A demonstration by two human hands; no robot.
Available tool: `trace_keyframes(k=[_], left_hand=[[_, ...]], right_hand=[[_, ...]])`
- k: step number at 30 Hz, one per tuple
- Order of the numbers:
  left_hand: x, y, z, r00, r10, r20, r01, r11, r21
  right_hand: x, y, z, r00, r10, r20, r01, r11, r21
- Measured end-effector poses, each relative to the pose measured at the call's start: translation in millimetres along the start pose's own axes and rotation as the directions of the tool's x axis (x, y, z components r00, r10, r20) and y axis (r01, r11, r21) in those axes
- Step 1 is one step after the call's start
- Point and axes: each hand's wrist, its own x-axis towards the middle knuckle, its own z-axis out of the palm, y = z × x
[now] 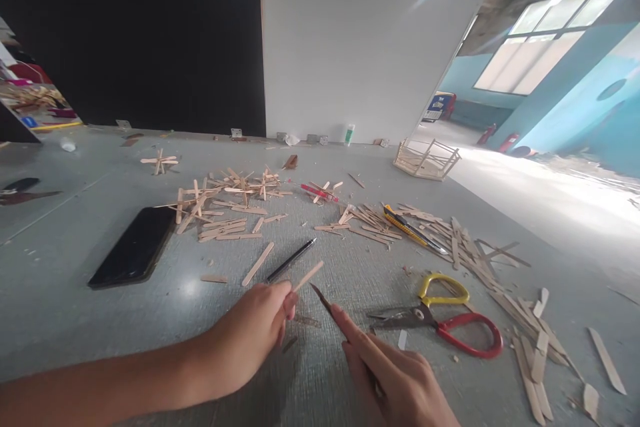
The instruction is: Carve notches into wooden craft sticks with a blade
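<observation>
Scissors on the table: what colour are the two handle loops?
On the scissors, one loop is yellow, the other red; the head view shows it.

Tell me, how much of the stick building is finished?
Done: one small stick frame stands at the far side, and glued star shapes lie nearby. In hand: the left hand pinches a craft stick while the right hand sets a blade beside it. Left: heaps of loose sticks lie unused by the scissors, so plenty seems undone.

Pale flat wooden stick, tilted upward, just beyond the thin dark blade, both near scissors
</observation>
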Motion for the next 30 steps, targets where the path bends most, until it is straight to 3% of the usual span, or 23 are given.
trace_keyframes(k=[4, 8, 20, 30], left_hand=[[3.0, 5.7, -5.4, 0.996, -0.054, 0.067, 0.051, 0.998, 0.042], [5.1, 14.4, -8.7, 0.992, -0.011, 0.122, -0.002, 0.995, 0.103], [7.0, 19.4, -9.8, 0.986, 0.072, 0.153, -0.113, 0.954, 0.278], [7.5, 13.7, -7.9, 0.979, 0.118, 0.163, -0.167, 0.932, 0.323]], right_hand=[[2.9, -3.5, -0.1, 1.0, -0.009, 0.02, 0.009, 1.0, -0.018], [3.3, -4.2, 2.1, 0.997, 0.013, 0.082, -0.008, 0.998, -0.064], [-2.1, -2.8, 11.0, 0.995, 0.0, 0.103, 0.014, 0.991, -0.135], [2.8, -5.5, 12.1, 0.993, 0.048, 0.11, -0.042, 0.998, -0.055]])
